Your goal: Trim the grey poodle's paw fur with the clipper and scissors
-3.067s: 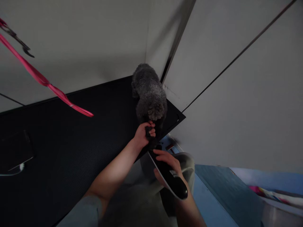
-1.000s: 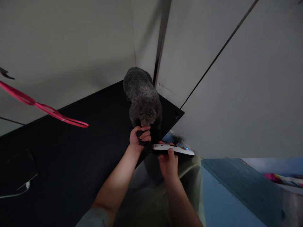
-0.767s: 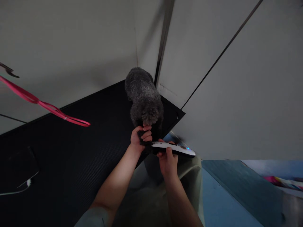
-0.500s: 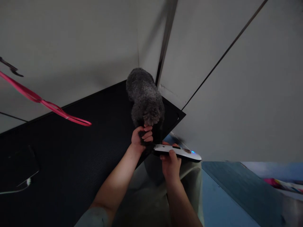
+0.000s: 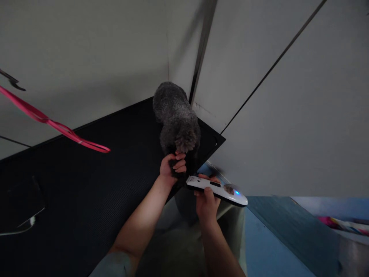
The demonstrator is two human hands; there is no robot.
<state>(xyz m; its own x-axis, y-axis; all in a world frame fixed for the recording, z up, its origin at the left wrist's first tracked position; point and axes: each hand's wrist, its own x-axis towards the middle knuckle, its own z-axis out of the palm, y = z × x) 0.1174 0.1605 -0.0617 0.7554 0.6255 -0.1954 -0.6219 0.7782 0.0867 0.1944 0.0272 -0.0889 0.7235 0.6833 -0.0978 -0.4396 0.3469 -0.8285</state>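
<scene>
A small grey curly-haired dog [image 5: 174, 111] is on the black table [image 5: 127, 134], its head lowered toward me. My left hand [image 5: 174, 166] is closed around a dark furry front paw [image 5: 176, 171], just below the dog's head; the fingers hide much of it. In my right hand [image 5: 208, 200] is a white hair clipper [image 5: 215, 188] with a black underside and a lit blue light. Its blade end points left at the paw, with a small gap between them.
A pink strap [image 5: 66, 130] hangs over the table's left part. At lower left lies a dark item with a shiny metal edge [image 5: 27, 225]. Pale walls [image 5: 273, 115] meet behind the dog. Blue floor [image 5: 268, 238] and a colourful packet [image 5: 343, 225] show at lower right.
The clipper has tilted, its rear end swinging down and its top face turning more toward me. Its blade has come slightly away from the paw. My left hand keeps its hold.
</scene>
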